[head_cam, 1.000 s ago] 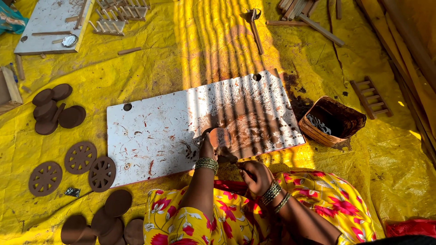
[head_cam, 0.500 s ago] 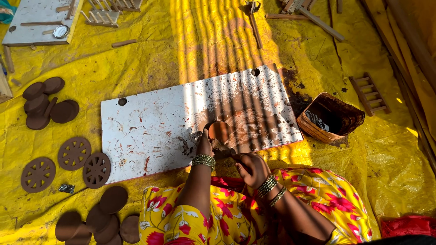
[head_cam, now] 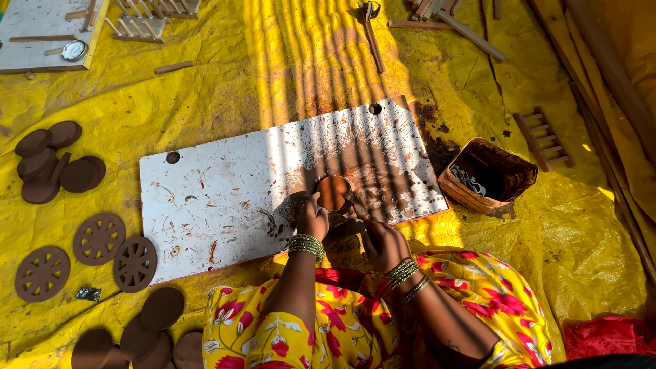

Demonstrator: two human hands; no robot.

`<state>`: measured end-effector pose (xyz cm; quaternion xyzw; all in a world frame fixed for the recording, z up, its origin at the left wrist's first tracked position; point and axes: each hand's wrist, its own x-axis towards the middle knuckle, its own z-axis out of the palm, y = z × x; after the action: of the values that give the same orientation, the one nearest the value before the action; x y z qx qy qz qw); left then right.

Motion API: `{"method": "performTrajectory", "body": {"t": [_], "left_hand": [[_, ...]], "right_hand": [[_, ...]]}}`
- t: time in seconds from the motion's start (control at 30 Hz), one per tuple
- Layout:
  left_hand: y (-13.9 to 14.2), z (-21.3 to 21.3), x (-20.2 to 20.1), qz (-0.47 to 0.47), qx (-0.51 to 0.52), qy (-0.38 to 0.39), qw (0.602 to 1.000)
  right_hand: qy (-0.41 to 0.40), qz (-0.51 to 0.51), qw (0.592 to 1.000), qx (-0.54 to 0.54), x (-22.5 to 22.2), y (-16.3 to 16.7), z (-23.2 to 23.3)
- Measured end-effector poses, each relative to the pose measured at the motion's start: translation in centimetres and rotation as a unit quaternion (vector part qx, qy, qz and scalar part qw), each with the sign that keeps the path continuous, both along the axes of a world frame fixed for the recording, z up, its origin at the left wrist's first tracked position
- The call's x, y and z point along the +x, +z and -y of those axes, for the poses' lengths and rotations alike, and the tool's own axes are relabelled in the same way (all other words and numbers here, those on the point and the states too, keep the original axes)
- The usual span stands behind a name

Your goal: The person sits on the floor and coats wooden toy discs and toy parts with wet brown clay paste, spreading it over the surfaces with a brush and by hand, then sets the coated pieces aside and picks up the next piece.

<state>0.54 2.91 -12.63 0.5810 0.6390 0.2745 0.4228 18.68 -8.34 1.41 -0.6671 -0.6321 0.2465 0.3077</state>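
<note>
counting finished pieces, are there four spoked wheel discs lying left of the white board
No, only three spoked clay wheels lie on the yellow sheet left of the white board; the other discs there are plain.

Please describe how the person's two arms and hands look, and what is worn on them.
Both forearms are bare, with no gloves or sleeves in view. The left hand has a stack of thin greenish-gold bangles at the wrist. The right hand has similar bangles. Clay smears mark the fingers.

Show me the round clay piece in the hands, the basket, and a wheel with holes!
clay disc (head_cam: 334,192), head view, its flat middle.
basket (head_cam: 456,193), head view, near woven rim.
wheel-shaped disc (head_cam: 100,239), head view, its hub.
</note>
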Motion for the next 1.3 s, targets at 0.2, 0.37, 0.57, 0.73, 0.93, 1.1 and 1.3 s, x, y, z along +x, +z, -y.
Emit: {"method": "performTrajectory", "body": {"t": [0.2, 0.37, 0.57, 0.73, 0.93, 1.1, 1.3], "left_hand": [[0.8, 0.9, 0.6, -0.069, 0.072, -0.082, 0.992], [-0.5, -0.1, 0.4, -0.050, 0.084, -0.003, 0.995], [-1.0, -0.2, 0.1, -0.025, -0.012, 0.021, 0.999], [-1.0, -0.3, 0.2, -0.026, 0.001, 0.025, 0.999], [-0.6, -1.0, -0.2, -0.032, 0.002, 0.060, 0.998], [0.4, -1.1, -0.4, -0.010, -0.024, 0.098, 0.995], [0.5, -1.9, -1.0, 0.101, -0.140, 0.130, 0.976]], "right_hand": [[-0.014, -0.001, 1.000, -0.015, -0.4, 0.6, 0.1], [0.079, 0.022, 0.996, 0.042, -2.1, 0.4, 0.5], [0.077, 0.027, 0.996, -0.039, -2.2, 0.7, 1.4], [-0.009, -0.020, 1.000, -0.012, -1.2, 1.0, -0.1], [0.067, 0.067, 0.993, -0.073, -2.4, 0.4, 1.0], [-0.020, -0.095, 0.993, -0.070, -0.4, -1.1, 0.0], [-0.042, -0.103, 0.992, -0.053, -1.0, -4.0, -1.1]]}}
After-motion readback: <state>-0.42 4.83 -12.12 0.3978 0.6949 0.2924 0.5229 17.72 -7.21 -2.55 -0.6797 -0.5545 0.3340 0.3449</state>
